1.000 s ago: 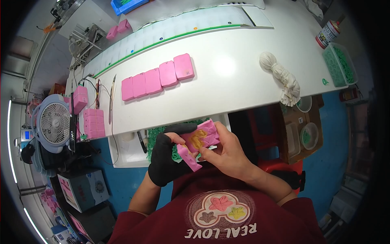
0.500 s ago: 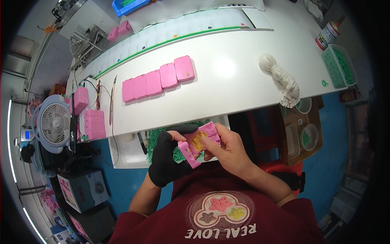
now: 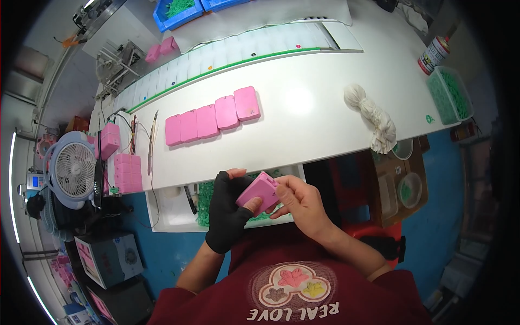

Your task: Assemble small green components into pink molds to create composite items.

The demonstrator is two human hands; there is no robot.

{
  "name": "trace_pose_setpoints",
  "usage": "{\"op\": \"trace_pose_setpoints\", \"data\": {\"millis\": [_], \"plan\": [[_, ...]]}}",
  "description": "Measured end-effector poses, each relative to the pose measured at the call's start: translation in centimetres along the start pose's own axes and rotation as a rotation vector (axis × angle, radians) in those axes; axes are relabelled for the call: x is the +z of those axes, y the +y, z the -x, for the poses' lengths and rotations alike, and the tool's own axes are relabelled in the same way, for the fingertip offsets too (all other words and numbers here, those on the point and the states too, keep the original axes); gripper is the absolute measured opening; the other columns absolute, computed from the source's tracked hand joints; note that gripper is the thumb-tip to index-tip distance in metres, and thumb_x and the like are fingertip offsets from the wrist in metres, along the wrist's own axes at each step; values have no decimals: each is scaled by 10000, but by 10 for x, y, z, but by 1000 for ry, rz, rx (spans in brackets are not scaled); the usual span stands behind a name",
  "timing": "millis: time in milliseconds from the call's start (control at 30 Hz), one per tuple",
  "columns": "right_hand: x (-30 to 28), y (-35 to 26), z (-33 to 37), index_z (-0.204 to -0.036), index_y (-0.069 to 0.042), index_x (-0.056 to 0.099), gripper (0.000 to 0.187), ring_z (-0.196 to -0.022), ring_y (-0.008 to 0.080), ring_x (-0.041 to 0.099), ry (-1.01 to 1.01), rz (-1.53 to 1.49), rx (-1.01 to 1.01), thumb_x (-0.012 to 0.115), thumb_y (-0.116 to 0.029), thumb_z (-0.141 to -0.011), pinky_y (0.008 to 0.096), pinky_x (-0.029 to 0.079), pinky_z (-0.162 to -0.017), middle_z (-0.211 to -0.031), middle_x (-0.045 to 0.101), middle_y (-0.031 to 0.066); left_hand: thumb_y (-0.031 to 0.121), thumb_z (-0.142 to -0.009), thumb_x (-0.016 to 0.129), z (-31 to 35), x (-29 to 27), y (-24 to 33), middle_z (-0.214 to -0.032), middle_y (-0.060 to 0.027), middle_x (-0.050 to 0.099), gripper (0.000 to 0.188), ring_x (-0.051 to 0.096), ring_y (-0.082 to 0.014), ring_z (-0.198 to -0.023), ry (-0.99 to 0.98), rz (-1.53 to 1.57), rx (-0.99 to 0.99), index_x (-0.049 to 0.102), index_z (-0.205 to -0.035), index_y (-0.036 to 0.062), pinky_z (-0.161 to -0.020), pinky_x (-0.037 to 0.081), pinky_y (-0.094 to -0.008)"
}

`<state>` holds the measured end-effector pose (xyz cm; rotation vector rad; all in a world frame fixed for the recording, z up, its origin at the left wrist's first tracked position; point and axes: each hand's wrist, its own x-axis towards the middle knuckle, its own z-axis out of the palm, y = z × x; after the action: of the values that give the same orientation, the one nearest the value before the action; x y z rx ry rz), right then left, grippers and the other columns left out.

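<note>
A pink rubber mould (image 3: pixel 258 192) is held closed in front of my chest, over the open drawer. My left hand (image 3: pixel 226 219), in a black glove with bare fingertips, grips its left side with the thumb pressed on the face. At the right end, the bare fingers of my right hand (image 3: pixel 304 206) pinch the mould's edge. The mould's inside is hidden. Beyond my hands, several similar pink blocks (image 3: pixel 207 120) lie side by side in a slanting row on the white table (image 3: pixel 303 141).
Below the table edge, the white drawer (image 3: pixel 170 223) contains green pieces. A knotted white cloth (image 3: pixel 369 116) lies right, near a spray can (image 3: pixel 433 55) and a clear tub (image 3: pixel 449 95) of green pieces. At left are tweezers (image 3: pixel 152 142), stacked pink blocks (image 3: pixel 127 172) and a fan (image 3: pixel 74 169).
The mould was spread open, showing a yellowish hollow with my right thumb on it. Now its parts are together, and my left thumb has moved onto the outer face.
</note>
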<state>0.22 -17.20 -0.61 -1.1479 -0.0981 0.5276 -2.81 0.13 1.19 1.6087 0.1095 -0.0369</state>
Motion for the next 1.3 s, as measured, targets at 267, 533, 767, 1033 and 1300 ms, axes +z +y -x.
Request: {"op": "trace_pose_setpoints", "data": {"millis": [267,533,767,1033,1300], "plan": [[5,-2,0,-1039,26,581,248,-698,256,669,28,642,-335,667,-155,-893,337,531,-605,-818,653,169,212,-933,619,-1,5,-3,-985,-56,612,238,569,-105,-893,17,23,-109,603,-1049,5,-788,473,-274],[0,-6,-3,-1003,4,594,252,-639,283,631,-19,791,-451,701,-175,-862,360,501,-601,-745,623,144,326,-982,538,0,-1,-13,-951,-32,622,315,558,-88,-858,-88,371,-210,608,-1044,25,-774,458,-257],[1,-9,-8,-973,16,594,294,-718,242,680,13,702,-322,744,-189,-826,313,544,-622,-819,657,149,408,-1028,401,-5,9,-7,-1035,-76,619,454,571,-110,-928,-56,419,-237,576,-1140,5,-812,463,-259],[-11,-15,-14,-921,29,618,280,-652,180,679,24,627,-228,717,-226,-860,293,527,-602,-721,657,130,387,-1033,356,-13,4,-7,-1038,-69,612,459,556,-100,-931,-114,185,-156,543,-1190,-1,-824,451,-270],[-13,-27,-19,-900,26,669,296,-567,125,601,56,630,-179,660,-270,-903,282,464,-540,-646,634,115,277,-807,746,-11,1,2,-1209,-170,525,651,541,-261,-1123,-188,-229,205,435,-1315,14,-943,450,-379]]}}
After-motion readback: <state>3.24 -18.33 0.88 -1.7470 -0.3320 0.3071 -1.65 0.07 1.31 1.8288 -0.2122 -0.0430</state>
